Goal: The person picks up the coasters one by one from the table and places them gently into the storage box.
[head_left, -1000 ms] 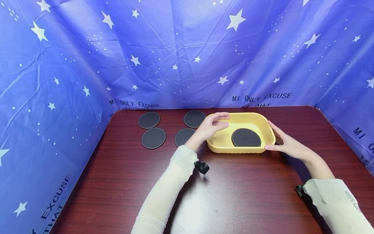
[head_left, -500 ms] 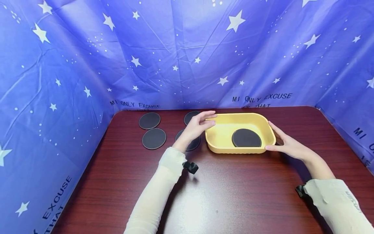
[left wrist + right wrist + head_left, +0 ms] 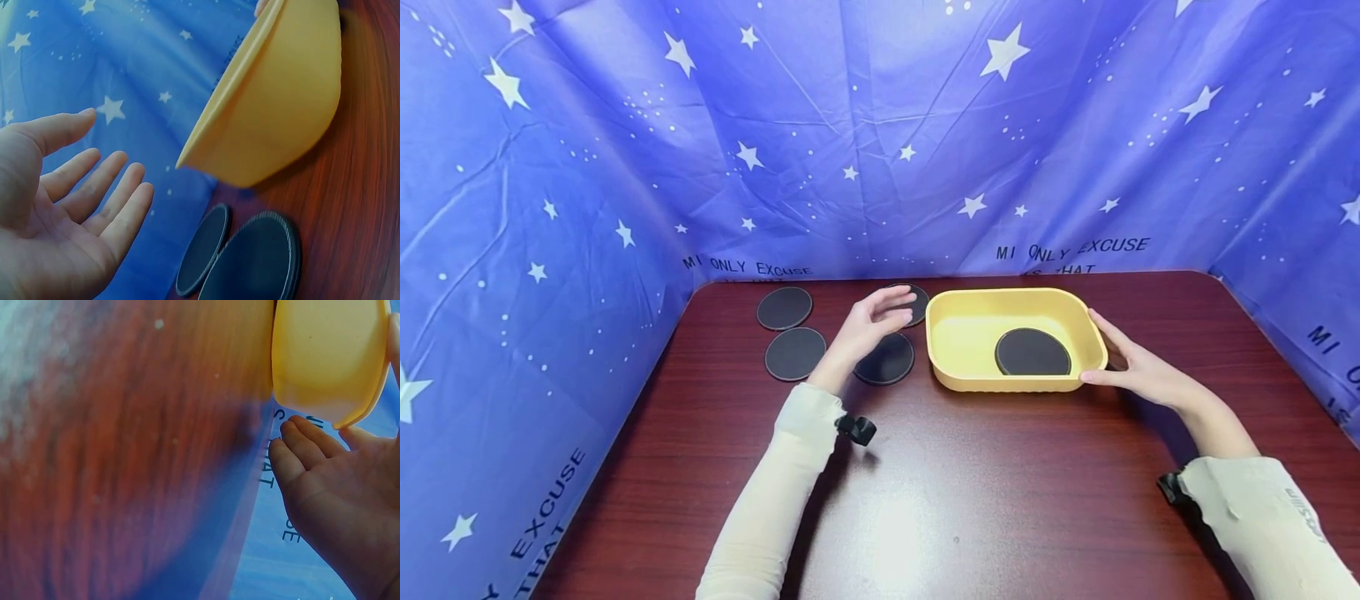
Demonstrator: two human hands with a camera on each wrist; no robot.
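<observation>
We find the yellow bin at the right rear of the worktop, mouth upward, with one black disc lying inside, toward its right end. The right hand is spread round that end: thumb touching the near corner, forefinger against it farther back, the remaining fingers extended. We take this light contact as steadying the bin from outside, so its mouth stays unobstructed. The left hand holds nothing; its fingers are spread and gently bent, partly covering our view of the nearer pair of discs. Another pair lies farther left. Lying flat, all four probably keep put unaided. Beyond, a blue star-patterned cloth encloses the worktop, presumably as a plain backdrop.
</observation>
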